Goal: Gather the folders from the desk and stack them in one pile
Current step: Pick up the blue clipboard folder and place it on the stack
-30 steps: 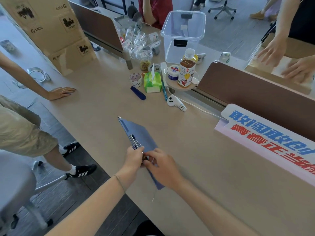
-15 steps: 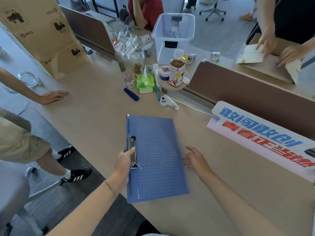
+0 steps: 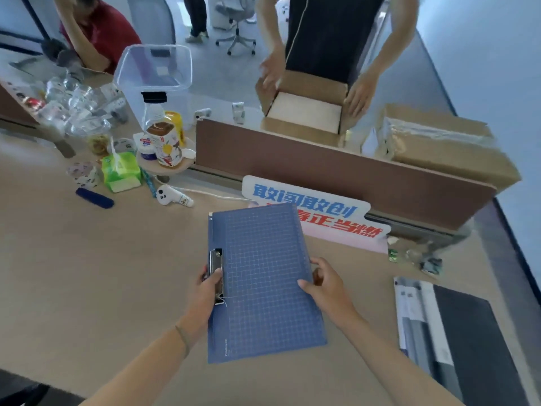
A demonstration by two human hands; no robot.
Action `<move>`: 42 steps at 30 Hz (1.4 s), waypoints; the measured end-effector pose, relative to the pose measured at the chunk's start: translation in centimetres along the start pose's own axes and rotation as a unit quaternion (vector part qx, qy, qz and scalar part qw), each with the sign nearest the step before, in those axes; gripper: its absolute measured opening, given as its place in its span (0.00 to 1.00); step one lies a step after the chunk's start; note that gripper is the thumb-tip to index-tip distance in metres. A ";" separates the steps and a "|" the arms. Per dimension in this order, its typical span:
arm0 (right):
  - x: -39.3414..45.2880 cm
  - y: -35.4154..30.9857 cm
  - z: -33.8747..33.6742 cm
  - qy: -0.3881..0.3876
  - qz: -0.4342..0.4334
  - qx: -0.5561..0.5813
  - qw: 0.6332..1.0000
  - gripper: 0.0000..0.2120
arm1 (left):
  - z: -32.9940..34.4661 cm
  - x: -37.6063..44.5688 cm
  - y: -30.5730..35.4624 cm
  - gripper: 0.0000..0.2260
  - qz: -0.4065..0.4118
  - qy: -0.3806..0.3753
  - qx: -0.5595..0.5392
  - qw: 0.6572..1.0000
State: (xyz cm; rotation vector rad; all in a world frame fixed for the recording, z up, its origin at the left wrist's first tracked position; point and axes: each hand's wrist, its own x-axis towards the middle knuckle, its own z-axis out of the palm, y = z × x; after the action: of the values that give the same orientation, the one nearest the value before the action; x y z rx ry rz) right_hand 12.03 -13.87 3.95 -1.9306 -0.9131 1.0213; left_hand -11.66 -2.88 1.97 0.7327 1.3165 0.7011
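Left hand point(image 3: 209, 288): thumb pinched over the metal clip point(image 3: 217, 276) of the blue grid clipboard folder point(image 3: 263, 282). Right hand point(image 3: 325, 284): clamping the opposite edge. Folder carried over the desk point(image 3: 102, 273), likely toward the dark folder point(image 3: 456, 341) at right.

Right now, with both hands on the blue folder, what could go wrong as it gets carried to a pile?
1. The blue folder has its far corner over the sign; sliding it forward could push the sign.
2. The right hand seems to pinch only the folder's edge, while the left hand sits at the metal clip, so the folder might tilt or slip.
3. Swinging right toward the dark folder at the desk edge could knock it off.
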 end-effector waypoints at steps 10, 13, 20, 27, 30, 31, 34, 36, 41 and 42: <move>-6.2 7.3 -16.9 0.163 0.055 0.012 0.985 0.17 | 17.5 -2.2 -5.8 0.11 0.014 -0.121 0.181 0.976; -8.1 10.1 -21.3 0.199 0.066 -0.007 0.978 0.16 | 21.8 -3.3 -8.0 0.12 0.025 -0.163 0.241 0.957; -11.4 18.5 -29.5 0.261 0.102 -0.025 0.960 0.13 | 31.4 -8.4 -12.6 0.11 0.061 -0.216 0.340 0.913; -12.2 27.5 -34.2 0.282 0.186 -0.013 0.941 0.09 | 37.6 -12.4 -17.2 0.12 0.092 -0.233 0.439 0.863; -11.9 30.0 -35.3 0.282 0.212 -0.011 0.936 0.12 | 39.3 -13.0 -18.3 0.11 0.074 -0.238 0.437 0.864; -11.7 30.6 -35.7 0.281 0.216 -0.013 0.935 0.13 | 39.8 -13.1 -18.6 0.10 0.071 -0.236 0.442 0.862; -11.1 32.4 -36.3 0.274 0.224 -0.009 0.935 0.15 | 41.1 -12.4 -19.8 0.07 0.064 -0.229 0.464 0.853; -10.7 33.7 -36.5 0.277 0.236 -0.022 0.931 0.17 | 41.7 -11.7 -20.8 0.07 0.068 -0.228 0.481 0.844; -10.0 35.5 -36.2 0.274 0.243 -0.063 0.928 0.18 | 42.3 -10.9 -23.0 0.07 0.052 -0.233 0.477 0.846; -9.9 35.8 -36.2 0.275 0.241 -0.076 0.928 0.19 | 42.4 -11.0 -23.3 0.08 0.058 -0.231 0.482 0.843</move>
State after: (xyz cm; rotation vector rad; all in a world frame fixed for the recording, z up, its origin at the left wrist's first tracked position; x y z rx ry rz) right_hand 47.96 -49.01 -9.06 -2.4625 -0.2008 0.6041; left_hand 29.94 -28.68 -5.92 1.6850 1.1197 -0.1339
